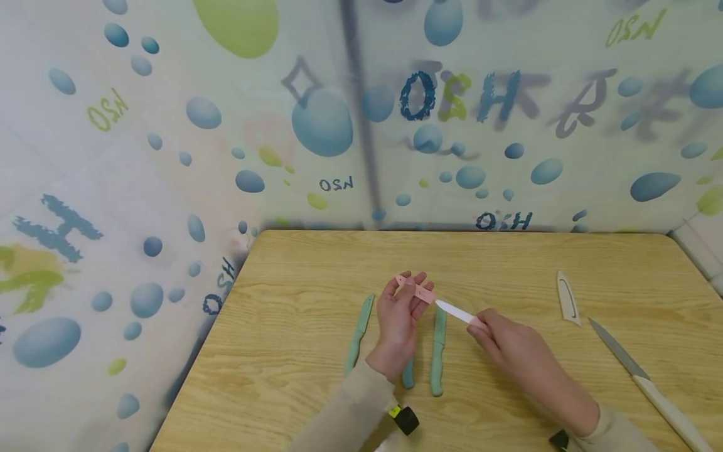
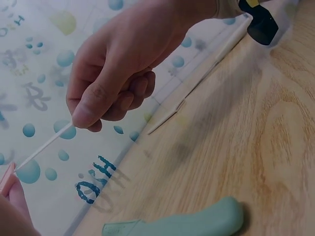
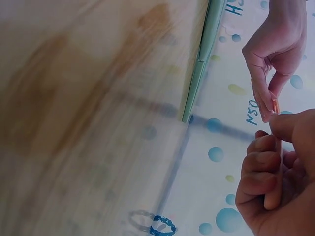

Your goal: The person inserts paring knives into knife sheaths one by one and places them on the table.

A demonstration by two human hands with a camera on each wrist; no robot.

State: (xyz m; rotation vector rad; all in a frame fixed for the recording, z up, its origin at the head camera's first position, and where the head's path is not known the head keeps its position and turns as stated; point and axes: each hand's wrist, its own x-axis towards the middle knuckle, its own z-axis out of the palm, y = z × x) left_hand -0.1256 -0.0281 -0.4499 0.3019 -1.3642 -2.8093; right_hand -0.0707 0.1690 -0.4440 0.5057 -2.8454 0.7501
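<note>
My left hand pinches a small pink blade sheath between thumb and fingers, over the middle of the table. A paring knife with a white blade is gripped by its pink handle in my right hand. Its blade points left, the tip right at the sheath's end. From the left wrist view, the thin blade runs from the right hand down to the sheath. Fingers cover most of the handle.
Two green knives, one left and one right of my left hand, lie on the wooden table. A blue handle shows partly behind the left wrist. At right lie a white sheath and a long bare-bladed knife.
</note>
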